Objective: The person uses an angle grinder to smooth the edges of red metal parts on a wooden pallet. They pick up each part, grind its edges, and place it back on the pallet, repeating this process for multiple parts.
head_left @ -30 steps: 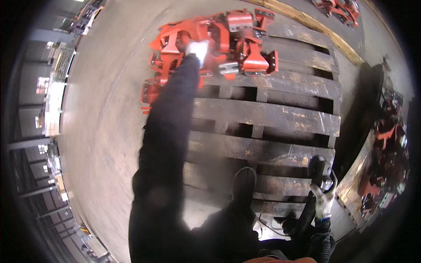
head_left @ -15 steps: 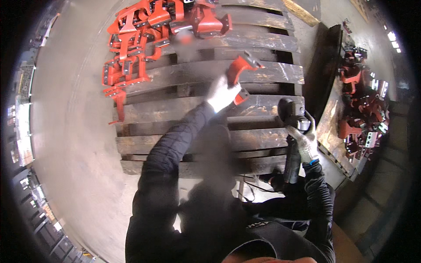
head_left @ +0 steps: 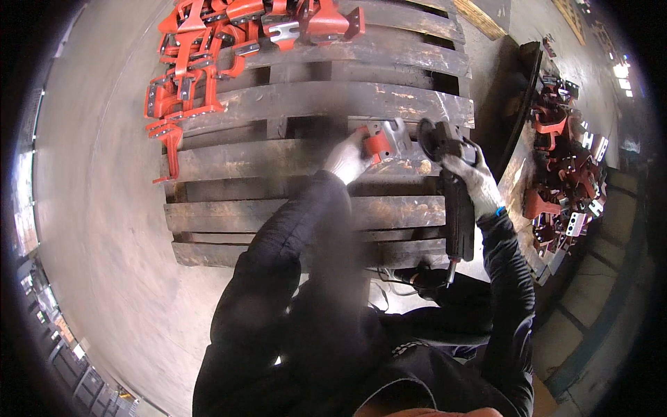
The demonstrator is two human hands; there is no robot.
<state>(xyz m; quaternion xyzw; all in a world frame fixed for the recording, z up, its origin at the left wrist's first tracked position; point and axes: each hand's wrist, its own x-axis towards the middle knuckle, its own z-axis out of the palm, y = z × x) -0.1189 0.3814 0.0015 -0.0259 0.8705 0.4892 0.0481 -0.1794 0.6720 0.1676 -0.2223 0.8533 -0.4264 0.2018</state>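
Note:
Over the middle of the wooden pallet (head_left: 243, 163), my left hand (head_left: 349, 158), in a white glove, grips a red metal bracket (head_left: 377, 144). Bare grey plates with holes and a notch show on the bracket's right side. My right hand (head_left: 472, 174), gloved too, is wrapped round the head end of a black angle grinder (head_left: 458, 215). The grinder's body points down toward my knees, and its round disc (head_left: 432, 139) faces the bracket, a small gap apart. A dark blur hides part of the pallet and my left sleeve.
Many red brackets (head_left: 184, 90) lie piled on the pallet's far left part. On the right, a second pallet (head_left: 517, 170) holds a heap of darker red brackets (head_left: 566, 167). A cable (head_left: 381, 285) hangs by my legs. A loose timber (head_left: 479, 17) lies beyond the pallet.
My left hand has turned the bracket so its grey plates face right, toward the grinder. My right hand has raised the grinder and brought its disc left, closer to the bracket.

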